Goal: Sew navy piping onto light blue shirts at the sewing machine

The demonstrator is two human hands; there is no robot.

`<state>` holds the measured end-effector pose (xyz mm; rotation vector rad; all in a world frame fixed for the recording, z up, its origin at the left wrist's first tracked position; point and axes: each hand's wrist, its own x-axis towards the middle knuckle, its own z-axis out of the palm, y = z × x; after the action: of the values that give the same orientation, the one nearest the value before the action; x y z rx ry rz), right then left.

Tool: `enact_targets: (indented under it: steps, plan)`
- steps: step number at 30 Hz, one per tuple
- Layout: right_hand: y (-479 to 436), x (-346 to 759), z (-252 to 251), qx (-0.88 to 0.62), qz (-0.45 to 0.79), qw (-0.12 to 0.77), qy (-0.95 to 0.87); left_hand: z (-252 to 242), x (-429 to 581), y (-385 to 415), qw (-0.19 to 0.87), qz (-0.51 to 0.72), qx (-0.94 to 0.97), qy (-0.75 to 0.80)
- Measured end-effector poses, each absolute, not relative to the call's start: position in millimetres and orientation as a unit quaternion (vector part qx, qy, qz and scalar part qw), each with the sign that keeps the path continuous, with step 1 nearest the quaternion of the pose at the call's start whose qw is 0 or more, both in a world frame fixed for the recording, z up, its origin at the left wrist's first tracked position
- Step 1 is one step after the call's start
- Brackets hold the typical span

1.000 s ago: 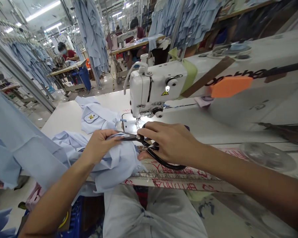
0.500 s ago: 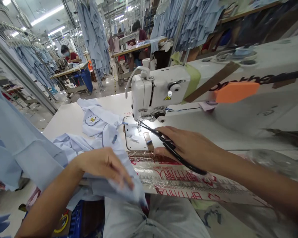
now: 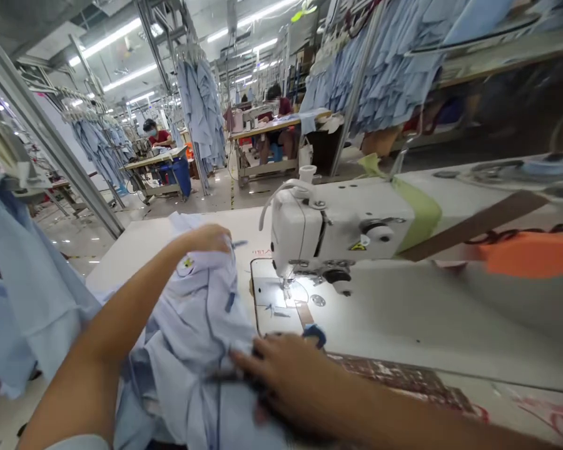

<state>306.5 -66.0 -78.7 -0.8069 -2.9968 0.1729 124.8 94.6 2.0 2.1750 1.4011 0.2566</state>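
Note:
A light blue shirt (image 3: 187, 350) with dark piping and a small embroidered patch lies bunched over the left part of the sewing table and down its front edge. My left hand (image 3: 209, 239) is closed on the shirt's far end, its fingertips partly hidden. Lower down, my right hand (image 3: 293, 375) is wrapped round black-handled scissors (image 3: 223, 377), blurred by motion. Their blades point left across the shirt. Just beyond the right hand is the white sewing machine (image 3: 295, 231), its lit needle area standing apart from both hands.
Light blue cloth (image 3: 42, 281) hangs at the left beside a metal post (image 3: 51, 119). A dark blue round object (image 3: 314, 335) sits near the needle plate. Co-workers (image 3: 159, 137) sit at other machines behind, among racks of hanging blue garments (image 3: 201, 112).
My left hand has moved from the table's front edge to the shirt's far end. My right hand, with the scissors, has come away from the needle, toward me and over the shirt. The view has shifted.

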Motion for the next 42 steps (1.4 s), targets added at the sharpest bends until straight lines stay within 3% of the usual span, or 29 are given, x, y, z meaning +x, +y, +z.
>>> enact_targets:
  steps: [4,6,9,17,22,28,33,42]
  plan:
    - [-56.3,339.7,-66.8,-0.383,0.071,0.108,-0.914,20.3,95.9,33.9,0.316,0.188,0.769,0.522]
    - [-59.4,353.4,-63.0,-0.427,0.052,0.174,-0.886,9.9,97.8,3.7,0.386,0.271,0.710,0.523]
    - [-66.5,359.6,-59.7,-0.457,-0.007,0.204,-0.866,-13.2,112.5,-28.4,0.461,0.354,0.630,0.515]
    - [-67.1,356.5,-59.2,-0.430,-0.050,0.239,-0.869,-22.9,134.1,-45.9,0.523,0.326,0.644,0.454]
    - [-67.2,363.8,-52.9,-0.440,0.081,0.345,-0.826,-19.6,139.0,-47.7,0.540,0.293,0.628,0.478]
    - [-64.6,344.8,-40.7,-0.388,0.358,0.451,-0.720,-10.8,150.2,-40.1,0.438,0.245,0.741,0.446]
    - [-65.9,348.0,-45.2,-0.377,0.518,0.444,-0.627,-14.6,144.6,-36.4,0.473,0.265,0.737,0.404]
    - [-69.2,358.7,-51.9,-0.377,0.509,0.421,-0.649,-11.9,163.2,-43.4,0.456,0.299,0.708,0.449]
